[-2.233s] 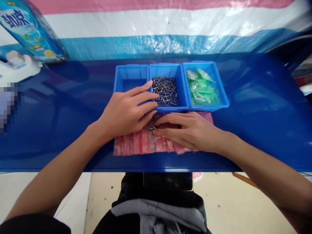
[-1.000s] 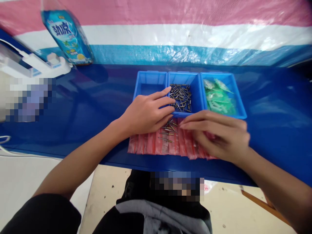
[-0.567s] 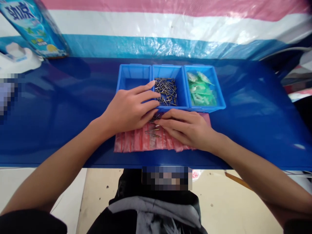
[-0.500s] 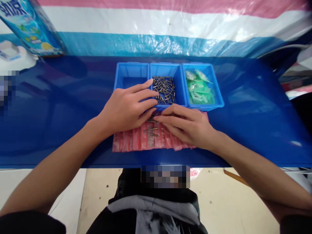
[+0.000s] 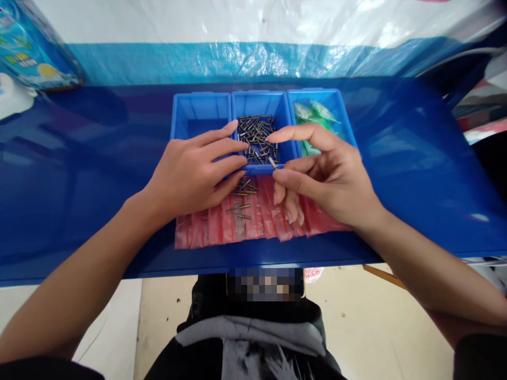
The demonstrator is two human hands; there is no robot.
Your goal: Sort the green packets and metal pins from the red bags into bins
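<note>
My left hand (image 5: 194, 171) lies over the front of the left and middle bins, palm down, fingers spread; nothing shows in its grasp. The blue middle bin (image 5: 282, 105) holds a loose heap of metal blind rivets (image 5: 256, 129). My right hand (image 5: 328, 177) is at that bin's front right corner, index finger and thumb apart. One bright rivet (image 5: 273, 162) is close to the thumb tip; whether it touches is unclear. In front of the bins, several rivets (image 5: 244, 189) rest on a row of red-striped clear plastic bags (image 5: 216, 227), partly under both hands.
To the left stands an open blue bin (image 5: 202, 105). The right bin (image 5: 348, 124) contains green and clear plastic packets (image 5: 317, 113). A blue printed pack (image 5: 35, 58) and a white object (image 5: 13, 97) are at the back left of the blue table (image 5: 415, 174).
My right hand has risen from the rivets on the bags to the middle bin's corner, and its fingers have parted. My left hand stays over the bins. The view has shifted slightly.
</note>
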